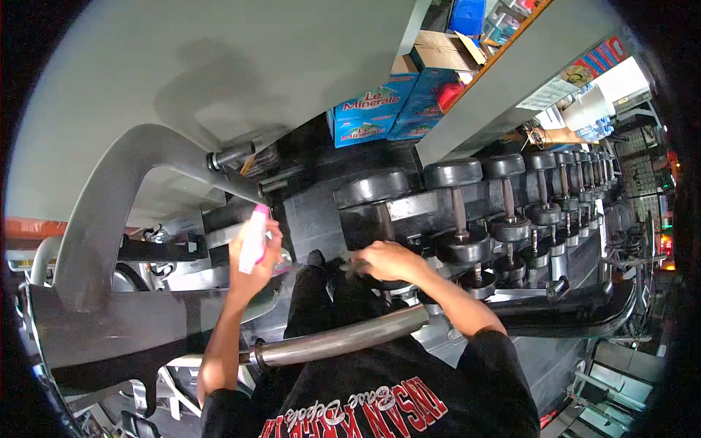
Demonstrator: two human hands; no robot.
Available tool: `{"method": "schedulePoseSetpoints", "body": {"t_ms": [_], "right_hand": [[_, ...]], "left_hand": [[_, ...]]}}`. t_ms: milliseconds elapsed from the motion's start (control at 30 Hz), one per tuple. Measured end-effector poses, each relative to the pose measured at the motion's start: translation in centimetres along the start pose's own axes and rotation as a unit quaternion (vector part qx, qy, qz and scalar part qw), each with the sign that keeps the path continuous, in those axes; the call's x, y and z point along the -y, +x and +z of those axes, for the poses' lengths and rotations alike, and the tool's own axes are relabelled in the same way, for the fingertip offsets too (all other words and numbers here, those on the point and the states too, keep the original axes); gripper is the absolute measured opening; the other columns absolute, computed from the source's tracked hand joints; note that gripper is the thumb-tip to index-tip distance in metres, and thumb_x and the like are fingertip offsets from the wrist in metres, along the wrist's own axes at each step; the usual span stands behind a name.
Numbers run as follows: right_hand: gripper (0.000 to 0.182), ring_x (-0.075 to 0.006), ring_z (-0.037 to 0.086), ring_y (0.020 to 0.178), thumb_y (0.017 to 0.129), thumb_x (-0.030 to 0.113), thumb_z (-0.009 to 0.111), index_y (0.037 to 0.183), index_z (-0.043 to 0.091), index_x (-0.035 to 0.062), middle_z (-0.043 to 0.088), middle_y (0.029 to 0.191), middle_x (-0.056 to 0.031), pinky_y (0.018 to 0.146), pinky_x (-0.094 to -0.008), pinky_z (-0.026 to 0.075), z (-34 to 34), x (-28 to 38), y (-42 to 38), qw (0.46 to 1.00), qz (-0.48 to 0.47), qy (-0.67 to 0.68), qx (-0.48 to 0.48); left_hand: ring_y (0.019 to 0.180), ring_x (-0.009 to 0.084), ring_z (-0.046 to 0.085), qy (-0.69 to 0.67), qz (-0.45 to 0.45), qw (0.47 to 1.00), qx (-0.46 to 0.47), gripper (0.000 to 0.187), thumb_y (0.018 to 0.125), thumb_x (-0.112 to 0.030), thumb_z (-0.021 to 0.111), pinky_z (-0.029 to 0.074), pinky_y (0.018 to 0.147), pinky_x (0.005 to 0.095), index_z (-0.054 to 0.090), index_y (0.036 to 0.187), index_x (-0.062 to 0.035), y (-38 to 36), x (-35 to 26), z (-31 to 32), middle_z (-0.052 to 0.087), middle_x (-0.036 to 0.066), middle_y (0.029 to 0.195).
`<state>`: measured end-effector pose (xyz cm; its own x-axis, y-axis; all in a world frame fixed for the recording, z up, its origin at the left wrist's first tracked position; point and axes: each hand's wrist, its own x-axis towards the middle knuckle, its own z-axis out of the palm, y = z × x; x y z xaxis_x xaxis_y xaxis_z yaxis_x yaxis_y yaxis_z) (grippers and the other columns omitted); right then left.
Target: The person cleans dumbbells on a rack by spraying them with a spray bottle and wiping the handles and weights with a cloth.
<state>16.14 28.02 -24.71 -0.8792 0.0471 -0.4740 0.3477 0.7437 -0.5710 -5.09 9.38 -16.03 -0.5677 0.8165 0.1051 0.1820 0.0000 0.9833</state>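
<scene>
My left hand (269,252) is wrapped round a spray bottle with a white and pink top (253,239); a clear part of it shows beside my fingers. My right hand (391,260) is closed, over the near end of the first large dumbbell (374,188) on the rack. A small greyish bit of something shows at its fingertips, too blurred to name. A thick metal bar (343,340) crosses in front of my body, below both hands.
A row of black dumbbells (504,166) runs off to the right on a rack. A grey machine frame (131,168) curves up at the left. Blue cardboard boxes (372,109) are stacked at the back, by a grey wall (307,51).
</scene>
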Motion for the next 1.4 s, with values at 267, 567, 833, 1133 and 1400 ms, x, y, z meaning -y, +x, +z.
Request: {"method": "schedulePoseSetpoints", "body": {"t_ms": [267,567,833,1133,1400], "right_hand": [[0.024,-0.0393,0.064,0.094,0.082,0.016,0.059,0.103,0.065,0.0069,0.066,0.097,-0.0235,0.083,-0.0473,0.052,1.0,-0.2,2.3,0.998,0.052,-0.024,0.004],[0.026,-0.0374,0.064,0.093,0.084,0.026,0.063,0.107,0.064,0.0125,0.067,0.098,-0.0182,0.081,-0.0468,0.050,-7.1,-5.5,-6.3,0.997,0.037,-0.008,0.065],[0.036,-0.0405,0.060,0.099,0.088,0.033,0.058,0.112,0.059,0.0070,0.065,0.104,-0.0195,0.088,-0.0471,0.046,-1.0,-9.9,-2.9,0.996,0.084,0.022,-0.034],[0.027,-0.0389,0.064,0.090,0.087,0.029,0.060,0.107,0.062,0.0111,0.068,0.094,-0.0164,0.078,-0.0475,0.051,-4.6,-0.9,-5.4,0.997,0.003,0.074,-0.007],[0.015,-0.0351,0.068,0.085,0.080,0.013,0.059,0.089,0.069,0.0068,0.068,0.088,-0.0201,0.076,-0.0456,0.054,3.9,-0.5,5.1,0.983,0.079,-0.138,-0.090]], "left_hand": [[0.055,0.0105,0.059,0.034,-0.005,0.999,-0.042,0.010,0.088,-0.001,0.059,0.048,0.050,0.0247,0.055,0.097,0.0012,0.5,1.2,-1.1,0.058,0.005,0.075],[0.056,0.0096,0.057,0.004,-0.006,1.000,-0.011,0.015,0.087,0.001,0.059,0.047,0.052,0.0245,0.055,0.101,0.0009,0.0,1.0,-0.5,0.058,0.005,0.077],[0.059,0.0094,0.056,-0.007,-0.005,1.000,0.019,0.016,0.088,-0.002,0.060,0.048,0.054,0.0236,0.054,0.103,0.0008,-0.5,0.1,0.4,0.057,0.005,0.079],[0.059,0.0088,0.057,-0.026,0.017,0.999,0.016,0.013,0.087,-0.003,0.061,0.049,0.053,0.0236,0.055,0.099,0.0012,-0.3,-0.4,0.6,0.058,0.005,0.078],[0.059,0.0083,0.057,-0.013,-0.018,1.000,0.022,0.016,0.086,0.000,0.061,0.050,0.053,0.0234,0.055,0.101,0.0014,-0.5,0.4,0.9,0.058,0.004,0.081]]}}
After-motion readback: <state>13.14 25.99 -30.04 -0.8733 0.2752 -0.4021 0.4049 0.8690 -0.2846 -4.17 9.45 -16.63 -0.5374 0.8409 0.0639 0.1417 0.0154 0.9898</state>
